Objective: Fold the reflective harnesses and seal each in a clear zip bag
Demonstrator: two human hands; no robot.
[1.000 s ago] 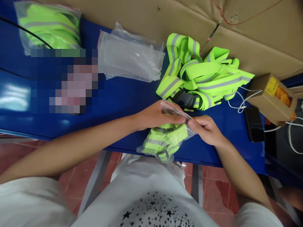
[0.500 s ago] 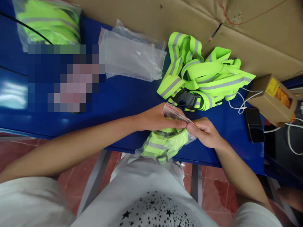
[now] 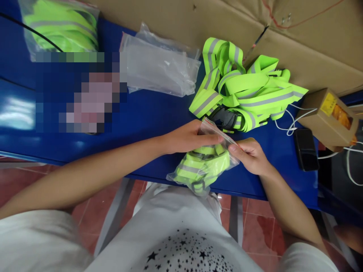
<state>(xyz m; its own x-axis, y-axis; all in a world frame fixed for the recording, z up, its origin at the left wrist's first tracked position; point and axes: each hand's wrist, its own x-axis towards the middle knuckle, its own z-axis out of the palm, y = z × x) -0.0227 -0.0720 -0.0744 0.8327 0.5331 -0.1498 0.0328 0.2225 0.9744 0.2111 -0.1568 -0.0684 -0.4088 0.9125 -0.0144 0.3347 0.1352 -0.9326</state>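
Both hands grip the upper edge of a clear zip bag [image 3: 181,176] near the table's front edge. Inside the bag lies a folded neon-yellow reflective belt [image 3: 198,168] with a grey stripe and a dark buckle. My left hand [image 3: 193,136] is closed on the bag's mouth, its thumb stretched along the edge and its other fingers hidden behind the plastic. My right hand [image 3: 251,155] pinches the opposite corner of the red-lined edge. Just beyond my hands sits a heap of loose neon reflective belts [image 3: 255,90] with a black buckle [image 3: 225,118].
Flat clear bags [image 3: 159,64] lie on the blue table [image 3: 141,113], left of the heap. A filled bag of belts [image 3: 62,28] sits at the far left, near a blurred-out patch. On the right are a black phone-like device [image 3: 306,149], white cables and a small cardboard box [image 3: 326,117].
My left thumb has drawn back a little from my right hand along the bag's edge. The bag and right hand have shifted slightly right in view.
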